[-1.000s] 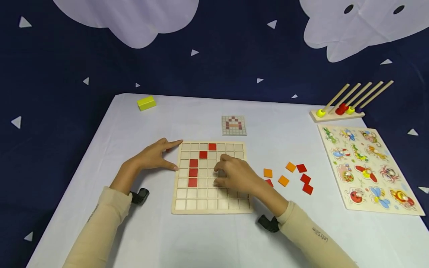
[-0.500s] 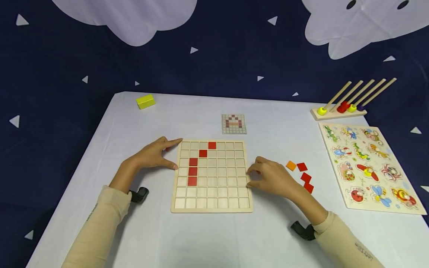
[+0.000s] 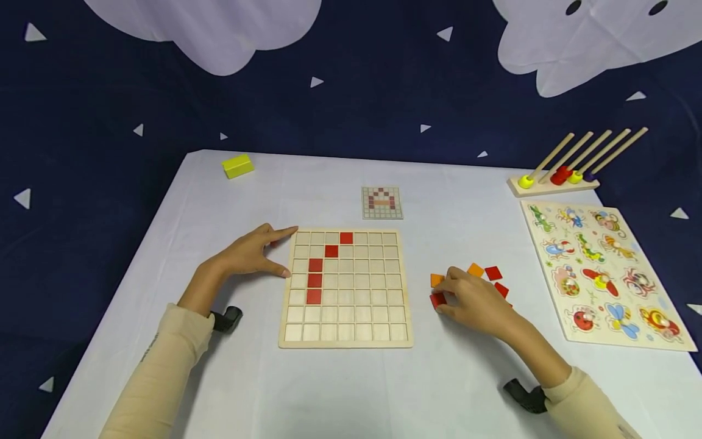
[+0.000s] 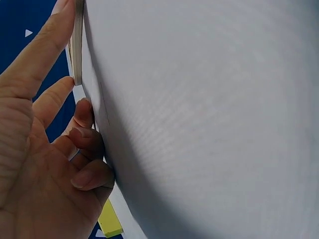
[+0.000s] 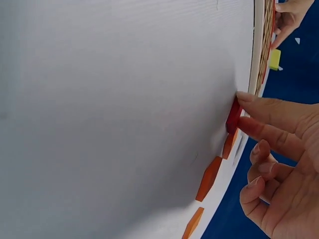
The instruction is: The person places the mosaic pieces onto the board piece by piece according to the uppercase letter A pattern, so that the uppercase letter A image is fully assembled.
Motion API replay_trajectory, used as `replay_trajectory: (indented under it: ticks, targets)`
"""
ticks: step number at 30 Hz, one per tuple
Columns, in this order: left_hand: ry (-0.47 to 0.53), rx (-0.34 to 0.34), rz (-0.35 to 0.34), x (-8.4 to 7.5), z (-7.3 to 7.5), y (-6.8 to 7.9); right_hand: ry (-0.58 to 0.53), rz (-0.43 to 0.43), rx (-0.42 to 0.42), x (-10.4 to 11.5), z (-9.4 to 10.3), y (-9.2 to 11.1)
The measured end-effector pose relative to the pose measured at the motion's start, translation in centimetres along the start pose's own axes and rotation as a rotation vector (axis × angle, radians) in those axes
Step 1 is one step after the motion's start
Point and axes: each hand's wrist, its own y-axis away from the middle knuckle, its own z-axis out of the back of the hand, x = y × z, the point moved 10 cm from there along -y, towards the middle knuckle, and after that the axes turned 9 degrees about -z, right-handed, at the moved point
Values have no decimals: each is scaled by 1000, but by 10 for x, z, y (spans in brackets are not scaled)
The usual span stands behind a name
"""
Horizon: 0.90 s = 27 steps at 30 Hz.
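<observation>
My right hand [image 3: 477,303] is down on the table right of the wooden grid board [image 3: 346,332]. Thumb and index finger pinch a red square tile [image 5: 233,115] by its edges; the tile is on or just at the cloth. The other fingers curl loosely. My left hand [image 3: 247,255] lies at the board's left side, index fingertip at the top corner and thumb against the edge, both stretched out. Several red tiles [image 3: 314,280] sit in the board's cells, in a column and a diagonal. Beside the right hand lie orange tiles [image 3: 475,269] and more red tiles [image 3: 493,272], partly hidden.
A small pattern card [image 3: 382,203] lies behind the board. A yellow block [image 3: 237,166] is at the back left. On the right are a peg stand with beads [image 3: 554,186] and an insect puzzle board [image 3: 606,274]. A small red patch [image 3: 274,243] shows under the left hand.
My right hand has moved right, from above the board to the loose tiles, and now has a red tile between thumb and finger. The left hand and the tiles on the board stay put.
</observation>
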Motion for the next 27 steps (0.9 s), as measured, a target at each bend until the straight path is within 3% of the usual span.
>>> replay_trajectory:
  ticks: [14,27]
  targets:
    - [-11,6,-2,0,0,-1,-6,154,-35,7,2,-5]
    - [-6,3,-1,0,0,0,-7,195,-13,46,10,-48]
